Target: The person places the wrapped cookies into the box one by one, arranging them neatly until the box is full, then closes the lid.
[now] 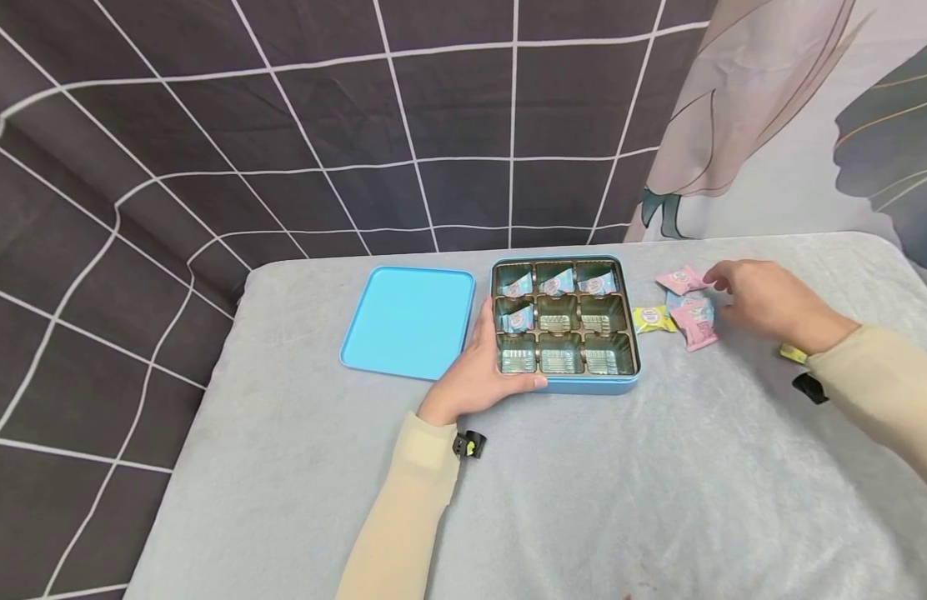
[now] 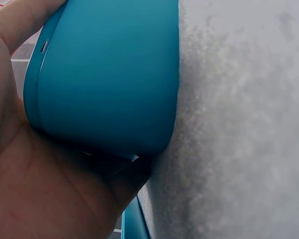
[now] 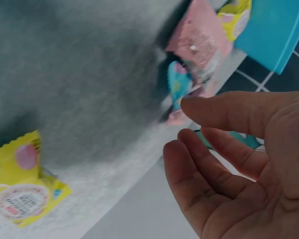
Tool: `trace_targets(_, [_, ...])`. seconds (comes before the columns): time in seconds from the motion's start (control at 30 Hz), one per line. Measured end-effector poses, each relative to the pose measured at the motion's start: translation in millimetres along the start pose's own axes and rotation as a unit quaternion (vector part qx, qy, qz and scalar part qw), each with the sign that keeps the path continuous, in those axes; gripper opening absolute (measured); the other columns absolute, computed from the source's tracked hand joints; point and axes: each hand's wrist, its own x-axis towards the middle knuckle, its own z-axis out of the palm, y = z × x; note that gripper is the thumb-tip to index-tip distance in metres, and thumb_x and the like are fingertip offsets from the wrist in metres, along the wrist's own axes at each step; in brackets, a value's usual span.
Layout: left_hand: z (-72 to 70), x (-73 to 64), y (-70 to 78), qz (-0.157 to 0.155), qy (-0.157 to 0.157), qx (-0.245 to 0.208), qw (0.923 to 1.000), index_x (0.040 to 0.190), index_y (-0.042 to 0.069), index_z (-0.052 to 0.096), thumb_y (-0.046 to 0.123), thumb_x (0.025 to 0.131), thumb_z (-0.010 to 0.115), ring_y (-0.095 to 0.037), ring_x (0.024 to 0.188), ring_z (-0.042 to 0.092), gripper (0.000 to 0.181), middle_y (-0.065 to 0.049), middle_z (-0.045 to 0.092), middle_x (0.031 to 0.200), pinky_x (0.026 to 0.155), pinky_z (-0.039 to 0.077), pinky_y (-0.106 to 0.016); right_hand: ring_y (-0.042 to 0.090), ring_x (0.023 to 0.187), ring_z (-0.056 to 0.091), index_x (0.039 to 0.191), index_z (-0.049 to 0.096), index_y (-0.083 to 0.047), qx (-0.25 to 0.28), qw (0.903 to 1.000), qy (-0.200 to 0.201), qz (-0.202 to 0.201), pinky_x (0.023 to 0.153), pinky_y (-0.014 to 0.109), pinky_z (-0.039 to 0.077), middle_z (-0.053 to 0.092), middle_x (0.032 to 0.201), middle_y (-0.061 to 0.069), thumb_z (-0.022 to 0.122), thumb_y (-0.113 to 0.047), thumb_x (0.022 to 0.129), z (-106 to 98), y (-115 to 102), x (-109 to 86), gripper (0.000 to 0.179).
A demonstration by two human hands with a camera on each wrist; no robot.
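Note:
My left hand point(image 1: 474, 375) grips the front left corner of a blue tin point(image 1: 591, 386), thumb along the front and fingers along the left side. The tin holds a gold tray divided into small compartments. Blue wrapped candies point(image 1: 518, 287) fill the back row, and one more blue candy point(image 1: 518, 320) lies in the middle row's left compartment. My right hand point(image 1: 771, 300) hovers beside a loose pile with a pink candy point(image 1: 694, 325), another pink candy point(image 1: 683, 280) and a partly covered blue candy point(image 1: 702, 308). In the right wrist view, its bent fingers and thumb stand apart with nothing between them.
Left of the tin lies a flat blue lid point(image 1: 407, 321). One yellow candy point(image 1: 653, 319) rests against the tin's right side; another yellow candy point(image 3: 22, 199) lies under the right wrist. Grey cloth point(image 1: 283, 467) covers the table, with a dark checked curtain point(image 1: 321, 125) behind.

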Motion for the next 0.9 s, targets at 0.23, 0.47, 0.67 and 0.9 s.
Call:
trace_targets(0.23, [-0.3,-0.4,1.1,-0.001,-0.004,-0.001,1.0000,0.158,0.015,-0.021,0.052,0.080,0.081,-0.023,0.153,0.004,0.134,-0.001,-0.016,0.167,0.116,0.029,-0.050,0.039,0.087,0.061,0.115,0.061,0.014,0.003,0.9994,-0.029,0.015,0.078,0.055,0.048,0.066,0.099,0.029,0.067,0.002,0.078,2,7,-1.4,0.040])
trace_targets(0.47, [-0.5,-1.7,2.0,-0.004,-0.002,-0.001,1.0000,0.158,0.016,-0.021,0.053,0.080,0.081,-0.023,0.153,0.004,0.134,0.002,-0.016,0.167,0.115,0.029,-0.050,0.043,0.093,0.062,0.116,0.058,0.016,-0.018,0.9979,-0.062,-0.008,0.083,0.060,0.048,0.065,0.099,0.028,0.084,-0.006,0.072,7,7,-0.1,0.055])
trace_targets(0.67, [1.3,-1.9,1.3,0.004,0.000,0.008,1.0000,0.158,0.014,-0.021,0.055,0.080,0.081,-0.026,0.153,0.006,0.135,-0.003,-0.016,0.167,0.116,0.029,-0.050,0.040,0.091,0.059,0.122,0.056,0.017,-0.035,0.9946,-0.096,0.021,0.084,0.060,0.048,0.062,0.103,0.030,0.085,-0.009,0.075,12,7,0.7,0.062])
trace_targets(0.9, [1.4,-0.4,-0.7,0.004,0.006,0.005,1.0000,0.159,0.014,-0.020,0.054,0.079,0.082,-0.024,0.153,0.005,0.135,-0.001,-0.016,0.168,0.115,0.030,-0.049,0.045,0.099,0.059,0.124,0.056,0.016,-0.032,0.9966,-0.074,0.014,0.088,0.063,0.046,0.060,0.109,0.034,0.084,-0.010,0.075,13,5,2.2,0.062])
